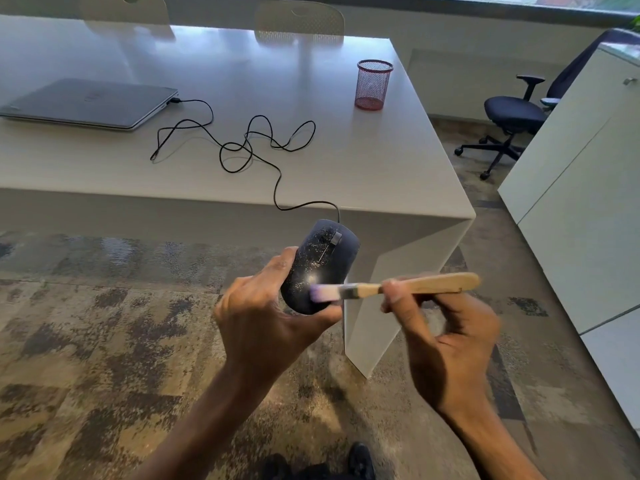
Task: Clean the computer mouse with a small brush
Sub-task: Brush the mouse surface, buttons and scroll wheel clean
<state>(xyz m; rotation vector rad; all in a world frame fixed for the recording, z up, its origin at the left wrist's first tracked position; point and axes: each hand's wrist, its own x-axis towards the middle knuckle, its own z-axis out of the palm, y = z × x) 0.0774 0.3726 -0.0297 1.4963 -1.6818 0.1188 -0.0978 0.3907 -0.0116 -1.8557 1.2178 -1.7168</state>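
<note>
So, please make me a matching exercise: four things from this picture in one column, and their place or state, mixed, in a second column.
Things:
1. mouse
2. brush
3. laptop
4. pen cup

Places or states:
a. closed, lying on the desk
b. held in the left hand, dusty
c. standing empty near the desk's right edge
d. pinched by the right hand

Pairs: 1-b, 2-d, 3-a, 4-c

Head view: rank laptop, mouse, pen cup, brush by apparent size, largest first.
1. laptop
2. mouse
3. brush, close to the mouse, so unsure
4. pen cup, farther away, so it may only look smallest
</note>
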